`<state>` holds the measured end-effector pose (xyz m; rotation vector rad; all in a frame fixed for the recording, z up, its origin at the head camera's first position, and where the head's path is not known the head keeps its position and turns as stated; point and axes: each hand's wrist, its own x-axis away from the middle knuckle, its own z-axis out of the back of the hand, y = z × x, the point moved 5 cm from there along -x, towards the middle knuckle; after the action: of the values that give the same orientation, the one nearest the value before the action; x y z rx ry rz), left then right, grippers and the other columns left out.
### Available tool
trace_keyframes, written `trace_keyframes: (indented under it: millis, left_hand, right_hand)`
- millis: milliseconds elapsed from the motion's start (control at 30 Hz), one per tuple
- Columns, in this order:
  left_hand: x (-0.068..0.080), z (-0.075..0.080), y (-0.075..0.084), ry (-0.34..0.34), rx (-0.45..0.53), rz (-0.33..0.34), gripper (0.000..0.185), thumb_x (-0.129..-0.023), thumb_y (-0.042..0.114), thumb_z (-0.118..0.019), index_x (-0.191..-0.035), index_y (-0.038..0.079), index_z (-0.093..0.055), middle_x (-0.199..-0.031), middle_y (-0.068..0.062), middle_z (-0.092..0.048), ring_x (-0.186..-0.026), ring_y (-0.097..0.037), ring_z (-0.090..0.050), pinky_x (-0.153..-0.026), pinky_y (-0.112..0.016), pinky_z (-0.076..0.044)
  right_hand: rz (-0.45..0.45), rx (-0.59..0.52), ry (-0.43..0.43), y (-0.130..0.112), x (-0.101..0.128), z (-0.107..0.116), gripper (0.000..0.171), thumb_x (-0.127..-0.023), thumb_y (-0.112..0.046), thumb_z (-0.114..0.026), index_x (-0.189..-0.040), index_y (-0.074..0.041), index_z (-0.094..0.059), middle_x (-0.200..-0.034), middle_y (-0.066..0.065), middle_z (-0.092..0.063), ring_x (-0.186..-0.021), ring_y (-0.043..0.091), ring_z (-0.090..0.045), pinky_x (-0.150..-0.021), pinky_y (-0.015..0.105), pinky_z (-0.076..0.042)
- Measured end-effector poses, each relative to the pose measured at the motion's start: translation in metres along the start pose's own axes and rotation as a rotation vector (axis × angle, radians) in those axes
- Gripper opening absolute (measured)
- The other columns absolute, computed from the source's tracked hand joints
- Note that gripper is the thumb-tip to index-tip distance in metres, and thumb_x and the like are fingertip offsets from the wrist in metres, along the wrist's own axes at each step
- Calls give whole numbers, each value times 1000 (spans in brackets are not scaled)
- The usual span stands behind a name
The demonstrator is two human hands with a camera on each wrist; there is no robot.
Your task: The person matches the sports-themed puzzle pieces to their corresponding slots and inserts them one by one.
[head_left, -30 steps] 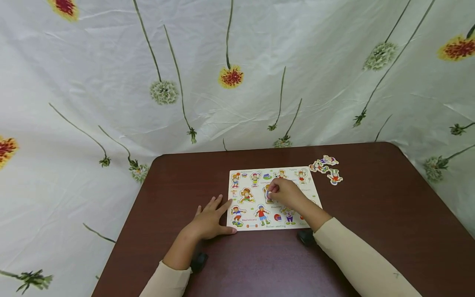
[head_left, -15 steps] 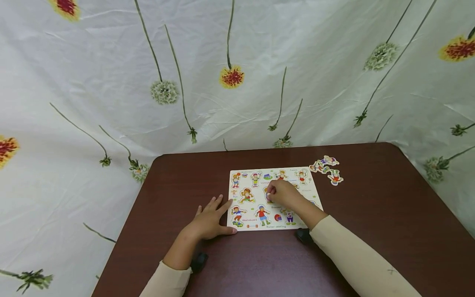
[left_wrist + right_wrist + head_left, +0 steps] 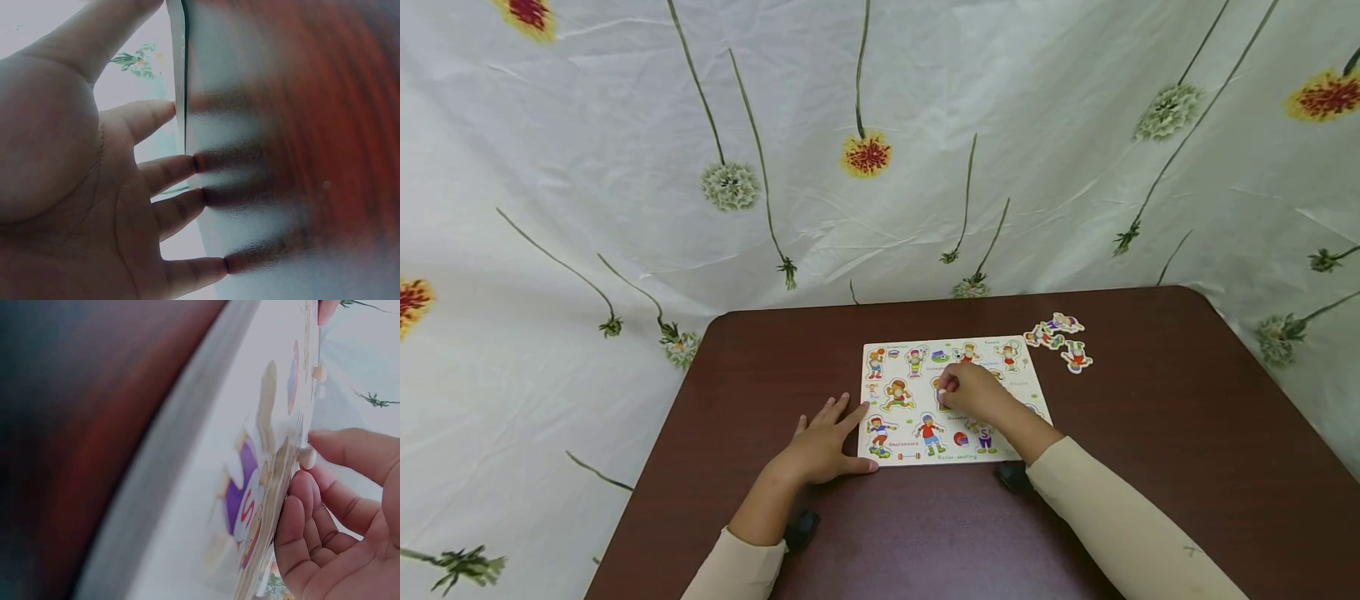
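Observation:
A white puzzle board (image 3: 880, 344) with cartoon sport figures lies in the middle of the dark brown table (image 3: 1150, 417). My left hand (image 3: 842, 435) lies flat on the table with straight fingers. Its index fingertip and thumb touch the board's left edge (image 3: 180, 75), as the left wrist view (image 3: 156, 187) also shows. My right hand (image 3: 947, 385) is over the board's centre with curled fingers. It pinches the small white peg (image 3: 307, 457) of a puzzle piece between thumb and fingertips (image 3: 300, 487). The hand hides most of that piece.
Three loose figure pieces (image 3: 1062, 340) lie on the table just past the board's far right corner. A white cloth with flower prints (image 3: 880, 167) hangs behind the table and at both sides. A small dark wrist camera (image 3: 801, 527) sits under each forearm.
My right hand has shifted slightly left over the board's centre, still pinching the piece. The left hand has not moved.

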<state>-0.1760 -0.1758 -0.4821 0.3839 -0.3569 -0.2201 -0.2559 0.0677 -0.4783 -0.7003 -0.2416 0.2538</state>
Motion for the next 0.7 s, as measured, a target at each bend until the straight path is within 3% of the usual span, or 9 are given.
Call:
trace_keyframes:
  millis: [300, 700]
  left_hand:
    - [0, 0, 1, -5, 5, 4, 94, -84, 55, -77, -161, 28, -30, -171, -13, -14, -159, -36, -11, -120, -72, -7]
    - [0, 1, 0, -4, 10, -1, 95, -84, 55, -77, -161, 27, -30, -171, -13, -14, -159, -36, -11, -120, -73, -7]
  right_hand:
    - [-1, -87, 54, 5, 13, 13, 13, -95, -17, -69, -106, -9, -69, -96, 4, -66, -88, 16, -59, -80, 32, -49]
    - [28, -215, 134, 24, 28, 42, 23, -97, -21, -68, -115, -7, -69, -107, 9, -69, -101, 24, -64, -86, 36, -53]
